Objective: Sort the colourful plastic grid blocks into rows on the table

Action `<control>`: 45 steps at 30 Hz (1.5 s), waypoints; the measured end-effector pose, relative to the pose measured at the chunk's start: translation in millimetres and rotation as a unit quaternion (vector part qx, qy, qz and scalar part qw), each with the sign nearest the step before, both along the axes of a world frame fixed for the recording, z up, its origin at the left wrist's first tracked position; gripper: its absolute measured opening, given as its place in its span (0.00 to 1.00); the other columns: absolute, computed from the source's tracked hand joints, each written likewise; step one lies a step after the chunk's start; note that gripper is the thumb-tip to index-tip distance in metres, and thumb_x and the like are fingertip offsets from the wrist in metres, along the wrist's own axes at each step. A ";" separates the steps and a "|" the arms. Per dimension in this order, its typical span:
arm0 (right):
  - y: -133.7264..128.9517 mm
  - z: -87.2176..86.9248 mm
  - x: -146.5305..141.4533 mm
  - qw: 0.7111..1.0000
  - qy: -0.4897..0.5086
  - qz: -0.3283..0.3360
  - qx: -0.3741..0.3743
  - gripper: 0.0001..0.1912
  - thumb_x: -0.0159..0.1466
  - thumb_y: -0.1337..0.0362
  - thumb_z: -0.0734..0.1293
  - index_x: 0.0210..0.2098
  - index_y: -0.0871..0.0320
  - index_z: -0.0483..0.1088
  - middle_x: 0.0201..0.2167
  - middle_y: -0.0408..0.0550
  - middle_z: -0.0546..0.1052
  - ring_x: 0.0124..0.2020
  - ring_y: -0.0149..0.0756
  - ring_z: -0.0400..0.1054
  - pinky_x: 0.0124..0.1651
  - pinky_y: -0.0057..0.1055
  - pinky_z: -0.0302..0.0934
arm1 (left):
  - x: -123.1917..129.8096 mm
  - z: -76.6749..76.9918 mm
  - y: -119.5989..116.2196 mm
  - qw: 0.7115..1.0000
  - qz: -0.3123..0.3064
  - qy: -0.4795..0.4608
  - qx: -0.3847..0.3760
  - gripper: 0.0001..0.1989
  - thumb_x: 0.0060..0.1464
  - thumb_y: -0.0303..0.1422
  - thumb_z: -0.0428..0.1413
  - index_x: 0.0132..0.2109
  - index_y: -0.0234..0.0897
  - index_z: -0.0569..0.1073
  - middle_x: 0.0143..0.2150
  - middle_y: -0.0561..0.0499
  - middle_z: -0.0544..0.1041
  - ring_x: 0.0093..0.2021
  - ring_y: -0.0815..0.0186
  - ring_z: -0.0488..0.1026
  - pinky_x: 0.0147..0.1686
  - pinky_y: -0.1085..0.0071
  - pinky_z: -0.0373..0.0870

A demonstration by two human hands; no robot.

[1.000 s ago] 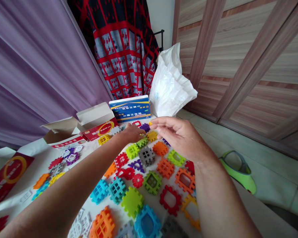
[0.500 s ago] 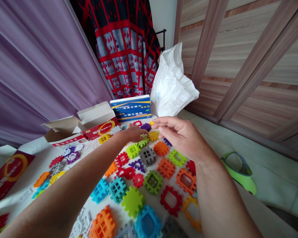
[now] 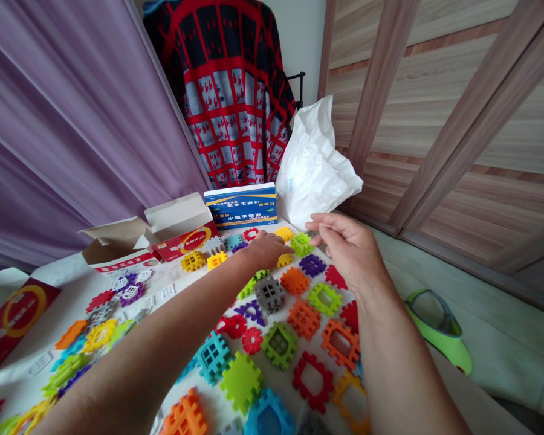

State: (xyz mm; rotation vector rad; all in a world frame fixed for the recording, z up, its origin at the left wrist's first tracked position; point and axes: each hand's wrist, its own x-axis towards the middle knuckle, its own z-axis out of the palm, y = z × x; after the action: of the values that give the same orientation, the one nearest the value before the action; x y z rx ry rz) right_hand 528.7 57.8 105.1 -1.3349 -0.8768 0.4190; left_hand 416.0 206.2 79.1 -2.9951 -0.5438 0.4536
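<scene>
**Both hands at the far right corner, a lime-green block between them**

I have both hands reaching toward the far right corner of the white worktop (image 3: 72, 293). A lime-green toothed block (image 3: 302, 243) lies between them there, just beside the fingertips of my right hand (image 3: 340, 244). That hand's thumb and forefinger are close together; I cannot tell whether they are clamped on the block.

My left hand (image 3: 268, 249) is palm down over the pieces, its fingertips partly hidden, so I cannot tell its grip either. A yellow block (image 3: 284, 260) shows just under its fingers, and another yellow block (image 3: 283, 233) lies beyond them.

Toward the near edge I see a purple block (image 3: 312, 264), an orange block (image 3: 294, 281) and a grey window block (image 3: 269, 294), then a red flower-shaped piece (image 3: 252, 341).

Along the far edge stand a blue box (image 3: 241, 207) and an open red box (image 3: 185, 240). A crumpled white plastic bag (image 3: 317, 166) is just right of the blue box.
</scene>
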 end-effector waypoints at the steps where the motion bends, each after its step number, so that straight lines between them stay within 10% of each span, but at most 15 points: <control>1: 1.4 -2.2 1.4 1.000 0.007 -0.010 -0.005 0.16 0.57 0.61 0.64 0.42 0.61 0.75 0.38 0.54 0.81 0.26 0.31 0.72 0.29 0.28 0.64 | 2.7 -2.0 -1.4 1.000 -0.001 0.001 0.007 0.28 0.53 0.27 0.54 0.59 0.56 0.69 0.62 0.48 0.71 0.60 0.53 0.65 0.56 0.54 0.54; 25: 5.7 -11.4 7.0 1.000 0.007 -0.013 -0.022 0.19 0.57 0.58 0.63 0.43 0.60 0.75 0.39 0.53 0.81 0.29 0.33 0.73 0.33 0.30 0.65 | -0.9 -10.2 1.2 0.998 0.027 0.014 0.053 0.27 0.57 0.29 0.54 0.62 0.51 0.66 0.51 0.45 0.78 0.51 0.55 0.72 0.56 0.50 0.57; 30: 5.9 -25.4 20.5 0.949 -0.194 -0.111 -0.224 0.13 0.59 0.63 0.63 0.41 0.55 0.76 0.40 0.51 0.81 0.41 0.43 0.74 0.45 0.38 0.65 | -18.9 10.1 -9.9 0.996 0.050 -0.025 0.076 0.27 0.56 0.25 0.53 0.62 0.46 0.67 0.53 0.43 0.78 0.53 0.53 0.73 0.53 0.53 0.62; 35: 6.9 -41.6 18.8 0.821 -0.337 -0.090 -0.453 0.17 0.60 0.58 0.66 0.47 0.55 0.74 0.46 0.55 0.79 0.52 0.53 0.68 0.51 0.46 0.60 | -91.8 39.0 -45.0 0.982 0.093 -0.136 0.093 0.22 0.61 0.26 0.46 0.60 0.42 0.69 0.51 0.44 0.79 0.53 0.56 0.74 0.54 0.56 0.65; 45: 11.4 -54.0 -1.2 0.757 -0.381 -0.039 -0.529 0.20 0.60 0.59 0.68 0.52 0.55 0.69 0.52 0.56 0.75 0.57 0.51 0.64 0.55 0.47 0.54 | -333.0 15.1 -121.3 0.912 0.236 -0.313 0.123 0.18 0.60 0.48 0.49 0.55 0.58 0.71 0.49 0.59 0.81 0.46 0.62 0.79 0.45 0.68 0.76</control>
State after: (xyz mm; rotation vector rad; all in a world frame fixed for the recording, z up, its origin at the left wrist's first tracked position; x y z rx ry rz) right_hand 527.6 69.2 51.1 -2.7119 -1.3107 0.2859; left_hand 83.0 84.9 94.2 -2.6880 -1.2692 -0.5571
